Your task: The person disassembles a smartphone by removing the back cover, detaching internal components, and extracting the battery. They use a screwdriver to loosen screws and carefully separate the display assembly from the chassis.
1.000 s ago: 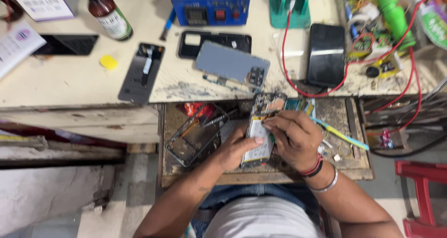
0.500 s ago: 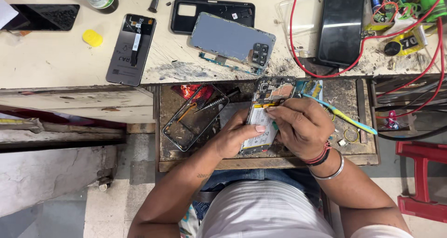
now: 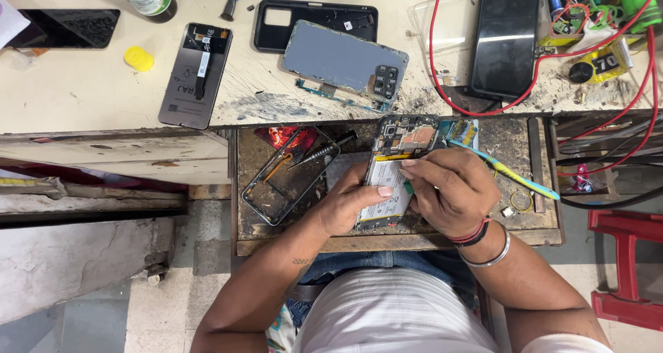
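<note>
The person is sitting at a worn desk (image 3: 83, 97) with a pulled-out drawer (image 3: 525, 222) over their lap, and both hands are working on an opened phone (image 3: 397, 167) lying in that drawer, its back off and its battery and circuit board showing. The left hand (image 3: 349, 204) is curling around the phone's left edge, thumb pressing on the battery, holding it steady. The right hand (image 3: 445, 191) is closing over the phone's right side, fingers bunched together around something small and green against the battery; what that piece is I cannot tell. A yellow and blue toothbrush (image 3: 511, 173) is lying just beside the right hand, slanting across the drawer. To the left of the phone a bare phone frame (image 3: 266, 187) is resting tilted in the drawer over some small tools. Up on the desk, a grey back cover (image 3: 345, 60) is lying over a black case (image 3: 314, 25), a detached screen panel (image 3: 195, 73) is sitting well to the left, and a black phone (image 3: 505, 39) is lying among red wires (image 3: 442, 84) on the right
</note>
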{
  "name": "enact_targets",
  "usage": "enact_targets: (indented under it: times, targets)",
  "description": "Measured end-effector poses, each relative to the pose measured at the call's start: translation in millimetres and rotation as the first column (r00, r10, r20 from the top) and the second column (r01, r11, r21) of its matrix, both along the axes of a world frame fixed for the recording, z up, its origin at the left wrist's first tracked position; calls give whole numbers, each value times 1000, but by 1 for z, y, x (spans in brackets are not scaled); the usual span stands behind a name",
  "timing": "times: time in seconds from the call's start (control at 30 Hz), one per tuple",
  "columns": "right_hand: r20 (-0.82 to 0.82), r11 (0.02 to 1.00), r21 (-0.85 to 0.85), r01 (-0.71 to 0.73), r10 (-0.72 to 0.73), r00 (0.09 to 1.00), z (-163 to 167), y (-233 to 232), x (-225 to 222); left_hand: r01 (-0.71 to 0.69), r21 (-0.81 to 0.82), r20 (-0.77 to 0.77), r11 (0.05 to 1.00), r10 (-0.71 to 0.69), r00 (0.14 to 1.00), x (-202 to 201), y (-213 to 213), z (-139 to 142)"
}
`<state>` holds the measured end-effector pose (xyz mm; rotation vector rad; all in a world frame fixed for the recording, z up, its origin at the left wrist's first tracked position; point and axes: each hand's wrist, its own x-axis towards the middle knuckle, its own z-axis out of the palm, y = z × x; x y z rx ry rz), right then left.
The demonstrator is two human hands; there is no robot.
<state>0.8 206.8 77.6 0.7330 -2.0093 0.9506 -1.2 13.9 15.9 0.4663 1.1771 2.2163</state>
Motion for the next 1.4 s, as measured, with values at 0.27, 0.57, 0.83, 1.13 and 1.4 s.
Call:
enact_targets:
  times: [0.27,0.57,0.83,1.13,1.4]
  targets:
    - [74,993,32,116,-118,990,5,5,5,0,107,47,994,-5,999,1,-2,19]
    - [-2,970,231,78,-80,997,19,-5,3,-117,28,-70,993,119,990,-2,2,-6]
    - [-10,951,275,142,-145,989,24,-7,5,-147,-63,-147,987,136,980,-1,4,-6]
    - [-85,890,416,187,-167,982,30,-9,9,-208,-157,-226,965,170,959,-2,6,3]
    - [-134,845,506,172,-120,984,35,-6,9,-229,-249,-278,941,157,948,-5,4,0]
